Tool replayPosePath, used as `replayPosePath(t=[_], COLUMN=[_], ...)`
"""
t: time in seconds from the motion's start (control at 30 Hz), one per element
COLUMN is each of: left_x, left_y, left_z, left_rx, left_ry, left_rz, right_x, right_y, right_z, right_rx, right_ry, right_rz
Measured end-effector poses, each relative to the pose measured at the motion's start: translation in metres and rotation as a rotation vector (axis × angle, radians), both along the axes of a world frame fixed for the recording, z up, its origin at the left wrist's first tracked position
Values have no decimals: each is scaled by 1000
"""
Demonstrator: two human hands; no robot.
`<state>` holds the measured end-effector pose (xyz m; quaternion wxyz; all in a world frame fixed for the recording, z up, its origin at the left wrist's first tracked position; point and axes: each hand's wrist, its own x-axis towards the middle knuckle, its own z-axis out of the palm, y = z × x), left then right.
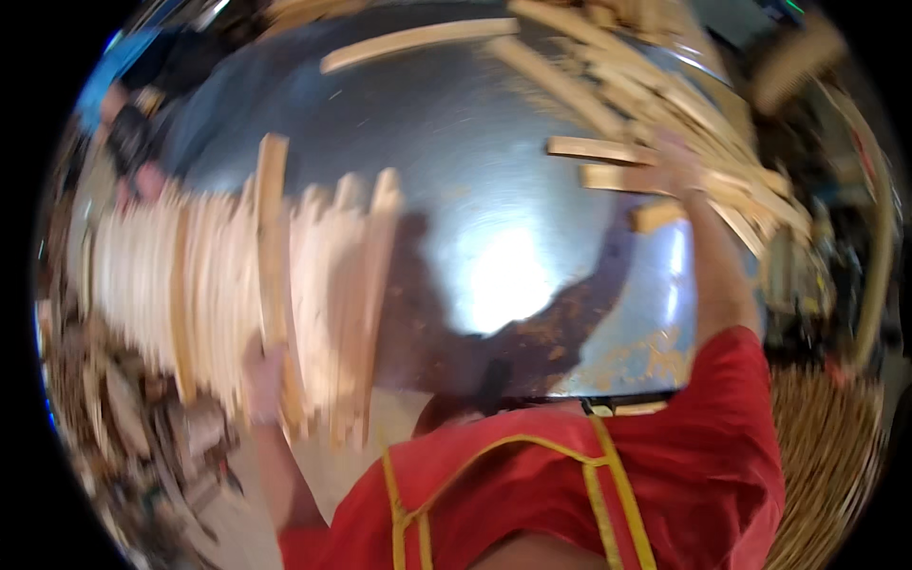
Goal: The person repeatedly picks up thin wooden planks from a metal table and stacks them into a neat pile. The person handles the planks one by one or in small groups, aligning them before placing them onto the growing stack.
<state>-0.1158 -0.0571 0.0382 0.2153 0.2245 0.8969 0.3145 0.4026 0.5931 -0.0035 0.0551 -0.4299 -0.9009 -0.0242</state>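
Note:
My left hand (264, 380) is closed on the near end of a wooden strip (272, 218), which lies lengthwise over a row of pale wooden strips (218, 285) at the left of the table. My right hand (676, 163) reaches far right, over the edge of a loose pile of wooden strips (655, 95). Two short strips, an upper one (594, 149) and a lower one (608, 178), stick out leftward from under it. Motion smears the right fingers, so their grip cannot be made out.
The dark, shiny metal table (456, 123) carries sawdust near its front edge. One long strip (418, 43) lies across its far side. At the upper left, another person's hand (149, 180) is by the row's far end. Wood scraps (142, 418) litter the lower left; thin sticks (826, 456) are stacked lower right.

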Motion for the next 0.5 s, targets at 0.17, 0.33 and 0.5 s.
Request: replayPosePath(t=[0.17,0.33,0.5], left_x=[-88,-62,8], left_y=[-47,-109,-194], left_z=[20,-6,-69], left_rx=[-496,-679,-552], left_ry=[361,907,633], left_rz=[102,284,834], right_x=[-48,-75,-90], right_y=[-4,-25,-154], right_z=[18,1,-53], right_rx=[-259,-520,-1295], right_ry=[-446,-456,518], right_rz=[-106,66,-168])
